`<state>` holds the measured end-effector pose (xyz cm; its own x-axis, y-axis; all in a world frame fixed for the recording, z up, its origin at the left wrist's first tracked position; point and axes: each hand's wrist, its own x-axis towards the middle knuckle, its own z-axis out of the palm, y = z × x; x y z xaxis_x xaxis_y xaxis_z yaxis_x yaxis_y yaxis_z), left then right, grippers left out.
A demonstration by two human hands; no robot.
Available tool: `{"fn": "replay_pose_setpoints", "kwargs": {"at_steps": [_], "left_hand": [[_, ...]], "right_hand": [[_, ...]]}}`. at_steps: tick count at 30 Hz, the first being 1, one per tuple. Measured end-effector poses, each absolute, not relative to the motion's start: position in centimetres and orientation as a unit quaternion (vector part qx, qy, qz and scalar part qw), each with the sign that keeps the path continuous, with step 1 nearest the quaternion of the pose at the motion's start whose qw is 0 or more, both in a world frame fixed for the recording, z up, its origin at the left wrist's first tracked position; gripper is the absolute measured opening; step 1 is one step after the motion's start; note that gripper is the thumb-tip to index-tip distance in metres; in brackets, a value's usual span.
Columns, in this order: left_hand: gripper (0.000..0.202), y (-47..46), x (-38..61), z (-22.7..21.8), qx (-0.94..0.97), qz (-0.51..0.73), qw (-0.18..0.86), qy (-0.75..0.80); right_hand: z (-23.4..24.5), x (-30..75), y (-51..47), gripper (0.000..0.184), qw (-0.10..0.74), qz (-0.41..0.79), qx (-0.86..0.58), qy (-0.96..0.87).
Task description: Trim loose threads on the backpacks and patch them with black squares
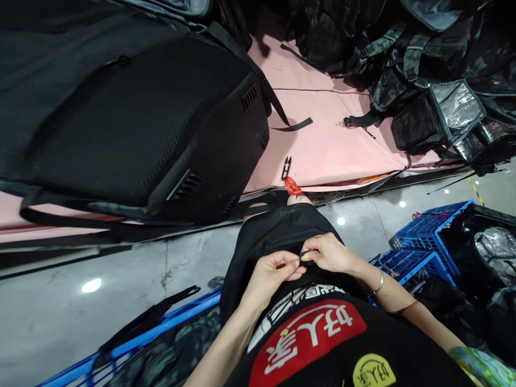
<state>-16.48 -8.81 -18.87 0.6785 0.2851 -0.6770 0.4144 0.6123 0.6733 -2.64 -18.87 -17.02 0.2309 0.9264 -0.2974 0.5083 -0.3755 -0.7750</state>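
Over my lap, in the lower middle of the head view, my left hand (278, 269) and my right hand (327, 252) meet fingertip to fingertip. Both pinch a small dark piece (303, 257) that looks like a bit of strap or fabric; its exact kind is too small to make out. A black apron (278, 231) lies under the hands. Beyond my knees, thread snips (286, 168) with a red wrapped end (293, 186) lie at the edge of the pink table (322, 150). A large black backpack (141, 123) lies on the table to the left.
Camouflage bags (419, 115), some with silvery lining, are piled at the table's right. Blue plastic crates (427, 236) holding dark bags stand on the floor at my right. A blue-railed crate (161, 322) with camouflage fabric is at my left. A loose strap (296, 127) trails across the table.
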Motion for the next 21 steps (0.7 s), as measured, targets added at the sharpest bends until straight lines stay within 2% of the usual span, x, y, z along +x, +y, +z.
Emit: {"fn": "replay_pose_setpoints", "kwargs": {"at_steps": [8,14,17,21], "left_hand": [[0.033,-9.2,-16.1,-18.1,0.458,0.037,0.803,0.378],[0.027,-9.2,-15.6,-17.8,0.476,0.032,0.797,0.371],[0.028,-9.4,-15.5,-17.9,0.457,0.035,0.809,0.369],[0.029,-9.1,-15.6,-18.4,0.396,0.094,0.825,0.392]], "right_hand": [[-18.0,-3.0,-18.0,0.030,0.317,0.355,-0.769,-0.427],[-19.8,-3.9,-17.2,0.042,0.395,0.361,-0.773,-0.339],[-20.9,-4.7,-16.7,0.048,0.463,0.416,-0.742,-0.250],[-21.0,-5.0,-16.4,0.049,0.567,0.556,-0.589,-0.149]]}}
